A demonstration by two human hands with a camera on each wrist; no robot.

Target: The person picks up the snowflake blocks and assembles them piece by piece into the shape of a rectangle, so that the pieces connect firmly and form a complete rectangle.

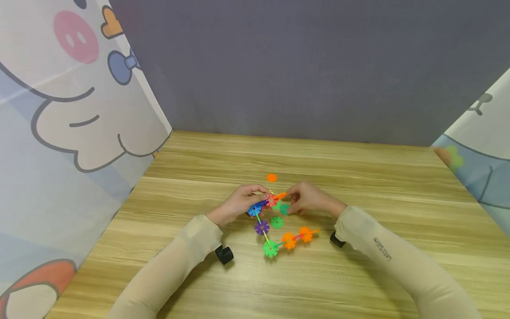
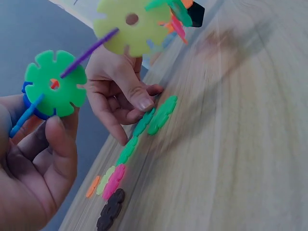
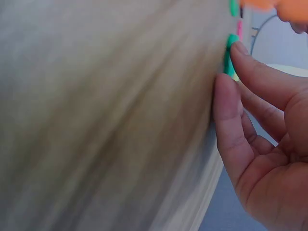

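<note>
My left hand (image 1: 241, 201) grips one end of a chain of notched snowflake discs joined edge to edge, a blue disc (image 1: 254, 210) by its fingers. From there the chain runs through a purple disc (image 1: 261, 227) and a bright green disc (image 1: 270, 248) to two orange discs (image 1: 289, 240). In the left wrist view, a green disc (image 2: 55, 84) stands between the left thumb and fingers. On the tabletop, my right hand (image 1: 307, 197) pinches the edge of a teal disc (image 3: 229, 55) with thumb and finger.
Loose discs lie on the wooden table (image 1: 358, 177): a green one (image 1: 276, 222) close to the hands and an orange one (image 1: 272, 177) farther back. Pink (image 2: 114, 179) and dark (image 2: 110, 210) discs show in the left wrist view. A grey panel (image 1: 279, 71) stands behind the table.
</note>
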